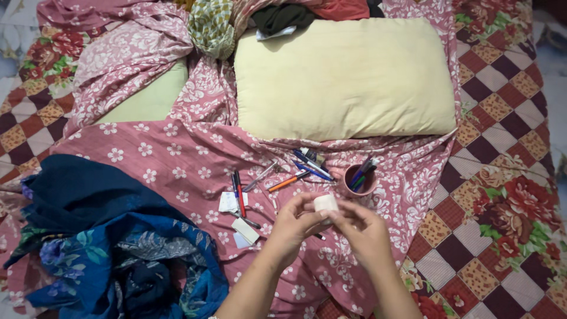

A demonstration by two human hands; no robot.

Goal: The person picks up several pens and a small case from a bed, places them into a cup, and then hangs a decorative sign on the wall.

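where both hands meet, white eraser (325, 203)

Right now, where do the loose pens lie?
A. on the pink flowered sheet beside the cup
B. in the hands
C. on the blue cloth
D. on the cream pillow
A: the pens lie scattered on the pink flowered sheet, left of the cup.

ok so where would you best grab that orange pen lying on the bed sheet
Grip the orange pen at the middle of its barrel, coming straight down from above. It lies flat and slanted on the pink sheet, its sides bare. Blue pens lie close above its right tip, so pinch across the barrel.
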